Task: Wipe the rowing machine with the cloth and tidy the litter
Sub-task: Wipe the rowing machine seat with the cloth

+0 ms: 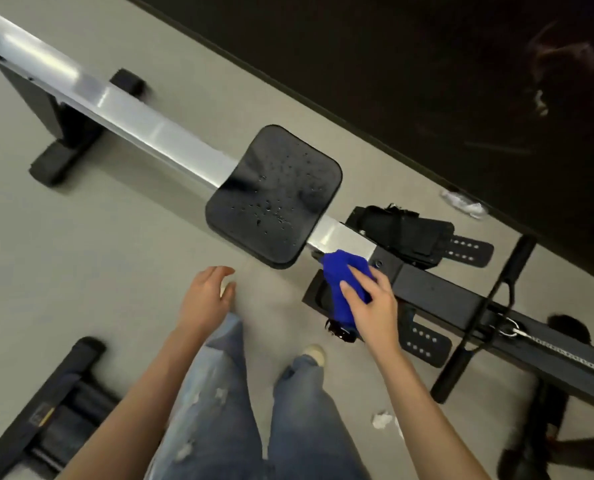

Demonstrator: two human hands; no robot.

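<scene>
Right grip (371, 306) was closed over the blue cloth (344, 282), fingers curled across the bunched top, pressing it where the silver rail (132, 123) meets the dark frame of the rowing machine (437, 292), just beside the seat (274, 195) on its footrest side. I judged the bunching let me push into that joint instead of skimming over it. The rest of the cloth hung down the near side of the frame, over the near footrest, a dark tag dangling at its lower end. Left grip (207, 296) held nothing, fingers loosely spread, hovering below the seat's near corner above the floor (81, 237), probably for balance as I leaned in. The seat was black, padded, with rounded corners, and speckled with droplets across its top, so I took it as not yet wiped. The rail beyond the seat, on the side away from the cloth, shone with blurred streaks of glare; whether it was clean I could not tell. The far footrest (406, 233) sat just past the seat, strap holes showing. Litter remained: one crumpled white scrap (465, 204) lay against the dark wall well beyond the seat, another scrap (382, 420) on the floor near my feet.
</scene>
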